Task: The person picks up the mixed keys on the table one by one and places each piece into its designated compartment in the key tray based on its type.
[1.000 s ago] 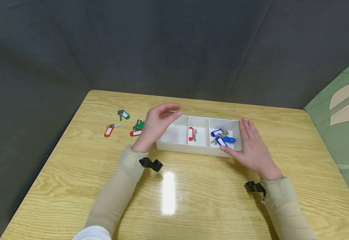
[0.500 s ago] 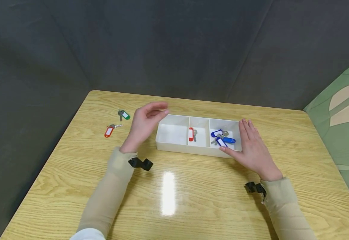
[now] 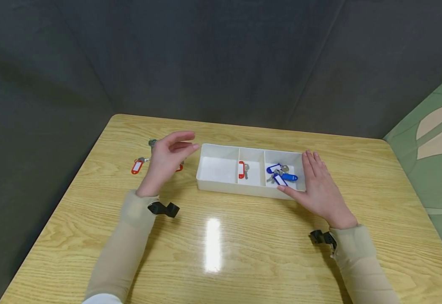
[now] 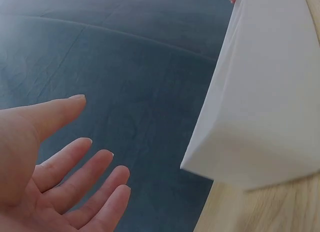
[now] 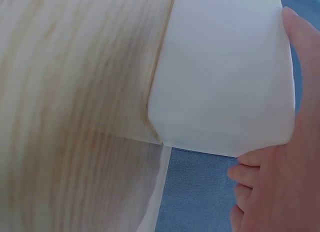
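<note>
- White box (image 3: 228,188): standing near the far edge of the desk (image 3: 262,236), about midway between the far corners, its long side running roughly along that edge.
- Middle compartment: a red tag (image 3: 241,169) is lying against the left divider, its key (image 3: 246,168) beside it.
- Right compartment: three blue tags (image 3: 290,177) are lying bunched with their keys.
- Right hand (image 3: 319,190): bracing the box's right end, fingers lying straight along it, thumb resting at the near rim — pressing, not curling round.
- Left hand (image 3: 164,158): hovering just off the box's left end, thumb and fingers standing apart, gripping nothing; the left wrist view is showing a gap to the box.
- Toward the desk's far-left corner: a red-tagged key (image 3: 136,166) is lying left of that hand; another red tag (image 3: 179,168) and a dark key (image 3: 152,142) are partly hiding behind it.
- Beige sleeves (image 3: 116,240) are covering both forearms — black devices (image 3: 164,209) sitting at the wrists.
- Dark cloth (image 3: 221,63) is hanging beyond the far edge.
</note>
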